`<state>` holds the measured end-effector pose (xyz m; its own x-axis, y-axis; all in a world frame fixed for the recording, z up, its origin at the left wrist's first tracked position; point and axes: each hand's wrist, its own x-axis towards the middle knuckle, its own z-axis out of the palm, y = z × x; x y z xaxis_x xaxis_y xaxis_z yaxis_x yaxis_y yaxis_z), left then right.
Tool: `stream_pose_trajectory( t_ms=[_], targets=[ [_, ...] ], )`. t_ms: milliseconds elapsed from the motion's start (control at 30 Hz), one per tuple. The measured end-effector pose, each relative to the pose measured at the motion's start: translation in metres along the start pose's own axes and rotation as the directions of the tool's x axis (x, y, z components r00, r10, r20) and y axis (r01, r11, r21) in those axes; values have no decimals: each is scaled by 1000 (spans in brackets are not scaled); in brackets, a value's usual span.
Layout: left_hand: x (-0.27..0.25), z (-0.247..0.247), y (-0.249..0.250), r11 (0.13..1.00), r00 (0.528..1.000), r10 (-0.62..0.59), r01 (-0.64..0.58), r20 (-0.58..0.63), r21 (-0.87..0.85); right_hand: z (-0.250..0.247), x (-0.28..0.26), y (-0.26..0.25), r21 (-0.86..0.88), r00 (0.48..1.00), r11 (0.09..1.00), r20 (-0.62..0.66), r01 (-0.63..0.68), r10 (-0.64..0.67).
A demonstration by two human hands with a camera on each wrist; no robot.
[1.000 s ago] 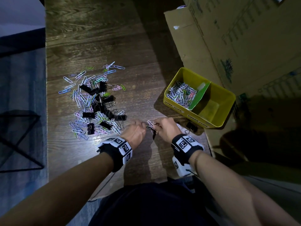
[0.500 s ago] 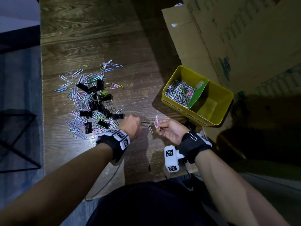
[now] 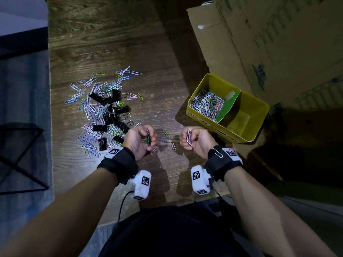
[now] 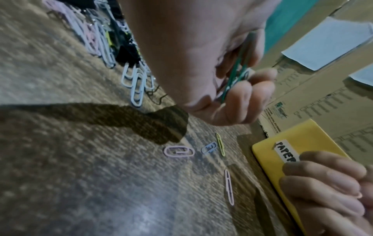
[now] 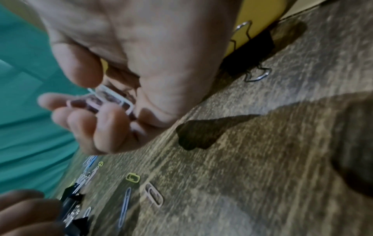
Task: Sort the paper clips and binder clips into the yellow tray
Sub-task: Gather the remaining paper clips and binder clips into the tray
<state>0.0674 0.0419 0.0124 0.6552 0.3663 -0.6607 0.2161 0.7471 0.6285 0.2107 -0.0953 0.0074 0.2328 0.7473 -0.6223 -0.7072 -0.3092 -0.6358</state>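
Note:
My left hand (image 3: 147, 140) is turned palm up and pinches a few green paper clips (image 4: 236, 76). My right hand (image 3: 188, 139), also palm up, holds white and pink paper clips (image 5: 109, 100). Between the hands, loose paper clips (image 3: 173, 145) lie on the wooden table (image 3: 157, 179). A mixed pile of coloured paper clips and black binder clips (image 3: 104, 112) lies to the left of my left hand. The yellow tray (image 3: 196, 115) stands just beyond my right hand. Its left compartment holds many paper clips (image 3: 207, 104), and a green divider (image 3: 228, 106) separates that from the other compartment.
A black binder clip (image 5: 250, 52) lies against the tray's near wall. A large cardboard box (image 3: 269, 43) rises behind the tray on the right. The table's left edge (image 3: 50, 127) drops to a blue floor with a black metal frame (image 3: 22, 158). One paper clip (image 3: 218, 153) sits on my right wristband.
The hands were together over a small cluster of clips; they have drawn apart and turned palm up, each holding clips. A few clips now lie on the table between them.

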Motion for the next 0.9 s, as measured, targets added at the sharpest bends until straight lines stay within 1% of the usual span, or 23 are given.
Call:
stream_pose_trajectory(
  t_ms=[67,133,167,233,267,300,333,367,400,433,467,500,533,567,600,667,733,800,833,867,900],
  targets=[
    [0,-1,-2,998,999,-14,17,-41,66,2,2,0,-37,1000,999,-13,19,-20],
    [-3,2,-2,972,993,-13,40,-117,233,5,3,0,-72,998,997,-50,30,-33],
    [-3,4,-3,941,987,22,32,-157,336,6,4,0,-102,997,994,-73,29,-37],
    [-3,3,-8,838,970,153,-25,-191,545,6,5,1,-188,994,982,-103,8,-28],
    [-2,-1,-10,766,957,210,-35,-198,642,6,7,1,-263,994,965,-108,-12,-17],
    [-1,-6,-12,699,946,241,-16,-215,715,7,7,1,-396,993,918,-116,-32,-16],
    [0,-11,-14,626,939,254,24,-232,779,8,8,1,-579,991,814,-128,-48,-33],
    [1,-15,-15,525,937,256,73,-239,848,9,8,1,-762,985,644,-152,-64,-81],
    [0,-17,-17,402,941,257,104,-221,910,12,7,3,-897,972,432,-178,-97,-151],
    [-2,-17,-19,285,948,262,104,-181,953,16,5,4,-964,959,226,-187,-138,-212],
    [-3,-18,-22,179,953,273,82,-130,980,20,4,5,-984,951,79,-177,-162,-252],
    [-5,-17,-26,83,954,293,47,-69,995,23,4,9,-985,947,-10,-163,-172,-275],
    [-7,-15,-29,12,949,313,21,-24,1000,25,3,13,-983,946,-63,-145,-170,-291],
    [-9,-16,-34,-36,941,338,-5,17,999,25,3,17,-983,946,-90,-129,-162,-297],
    [-10,-16,-38,-70,936,351,-12,35,998,26,3,21,-983,948,-96,-119,-154,-295],
    [-10,-15,-43,-112,939,342,11,28,994,29,2,27,-985,952,-107,-102,-138,-287],
    [-10,-12,-43,-98,955,295,47,-16,994,34,2,33,-984,958,-131,-78,-117,-276],
    [-9,-9,-39,-40,960,275,69,-56,997,37,2,35,-984,963,-146,-62,-103,-262],
    [-8,-8,-36,-7,962,269,59,-55,998,39,2,34,-985,966,-143,-59,-98,-253],
    [-7,-6,-32,41,964,260,48,-58,998,40,3,33,-986,969,-135,-62,-96,-239],
    [-6,-7,-29,137,964,256,40,-74,990,41,3,31,-987,973,-132,-61,-93,-224]
  ],
)
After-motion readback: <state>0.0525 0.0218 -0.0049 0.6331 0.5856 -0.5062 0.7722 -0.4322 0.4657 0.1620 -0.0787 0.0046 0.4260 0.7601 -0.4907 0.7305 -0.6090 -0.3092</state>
